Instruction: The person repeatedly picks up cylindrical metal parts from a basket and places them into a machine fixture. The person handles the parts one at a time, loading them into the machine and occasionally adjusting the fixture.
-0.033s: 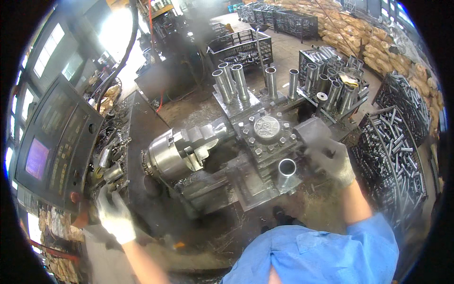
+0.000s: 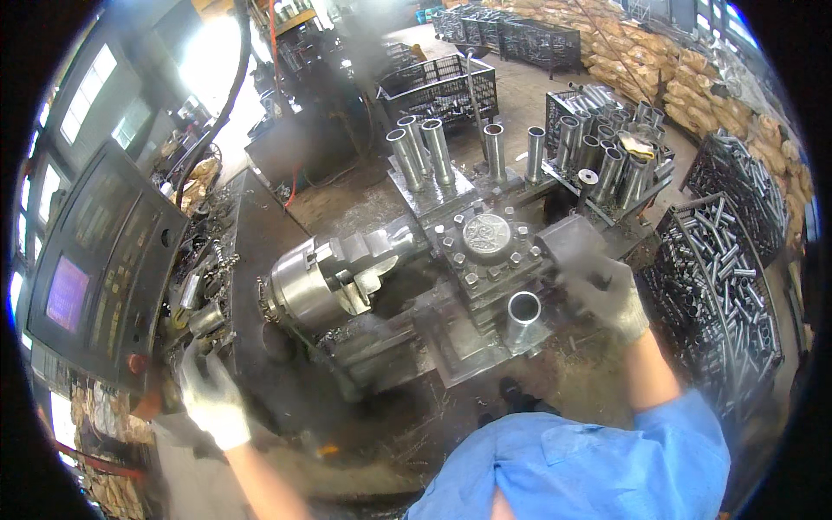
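My left hand [image 2: 212,400], in a white work glove, is beside the lower edge of the control panel [image 2: 95,269], fingers apart and nothing visible in them. My right hand [image 2: 617,303], also gloved, is at the grey block [image 2: 572,241] on the right of the tool post [image 2: 487,238]. A blur hides its fingertips, so I cannot tell whether it grips anything. Left of the tool post is the lathe chuck [image 2: 303,284] with its stepped jaws. One metal tube [image 2: 523,319] stands upright on the near end of the slide, left of my right hand.
More tubes [image 2: 438,152] stand on a plate behind the tool post, and others [image 2: 607,165] crowd a rack at the far right. Crates of metal pieces [image 2: 724,286] line the right side. Shiny cylinders [image 2: 206,319] lie by the panel. Metal chips litter the machine bed.
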A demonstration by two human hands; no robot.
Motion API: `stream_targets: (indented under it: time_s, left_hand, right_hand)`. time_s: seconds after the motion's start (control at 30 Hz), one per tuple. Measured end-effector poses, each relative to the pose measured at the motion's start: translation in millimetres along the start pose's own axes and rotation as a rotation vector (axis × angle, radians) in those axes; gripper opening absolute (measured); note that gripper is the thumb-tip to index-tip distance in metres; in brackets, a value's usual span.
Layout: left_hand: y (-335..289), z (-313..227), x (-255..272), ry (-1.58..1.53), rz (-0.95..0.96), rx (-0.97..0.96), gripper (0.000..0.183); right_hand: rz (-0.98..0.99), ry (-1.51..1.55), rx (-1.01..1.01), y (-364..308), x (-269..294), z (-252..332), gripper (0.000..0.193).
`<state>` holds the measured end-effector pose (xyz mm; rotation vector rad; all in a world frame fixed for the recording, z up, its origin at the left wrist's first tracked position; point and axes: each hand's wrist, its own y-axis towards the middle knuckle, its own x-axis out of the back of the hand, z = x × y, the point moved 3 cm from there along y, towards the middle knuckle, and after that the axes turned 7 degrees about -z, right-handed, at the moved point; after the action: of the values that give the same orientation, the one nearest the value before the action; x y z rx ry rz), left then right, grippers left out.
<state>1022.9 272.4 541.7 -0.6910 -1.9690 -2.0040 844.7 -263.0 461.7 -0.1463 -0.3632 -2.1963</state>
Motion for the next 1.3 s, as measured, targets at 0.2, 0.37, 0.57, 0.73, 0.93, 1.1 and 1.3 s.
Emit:
stream_targets:
  time_s: [0.2, 0.37, 0.57, 0.73, 0.93, 1.1, 1.3]
  left_hand:
    - [-55.6, -25.1, 16.2, -0.163, 0.017, 0.073, 0.025]
    - [-59.8, -39.8, 42.7, -0.079, -0.162, -0.212, 0.027]
    - [67.8, 65.4, -8.1, 0.289, -0.042, 0.033, 0.061]
    - [88.9, 170.9, -80.8, 0.570, 0.442, 0.238, 0.084]
    - [103.8, 179.2, -116.3, 0.928, 0.505, 0.166, 0.086]
    - [95.0, 86.3, -42.5, 0.531, 0.281, 0.262, 0.066]
    - [-178.7, -79.2, 62.6, -0.303, -0.014, 0.144, 0.025]
  right_hand:
    - [0.026, -0.148, 0.078, 4.6, 3.8, -12.3, 0.022]
    - [-0.012, -0.188, 0.106, 18.9, -6.3, -22.9, 0.022]
    - [0.027, -0.171, 0.357, 26.8, -29.7, -16.3, 0.023]
    - [0.027, -0.154, 0.277, 10.5, -22.3, -16.3, 0.015]
    - [0.094, -0.119, 0.038, -4.3, 1.3, -19.9, 0.026]
    - [0.188, -0.212, 0.173, -6.9, 15.5, -27.5, 0.033]
    - [0.422, -0.212, 0.050, 12.8, 9.5, -86.1, 0.062]
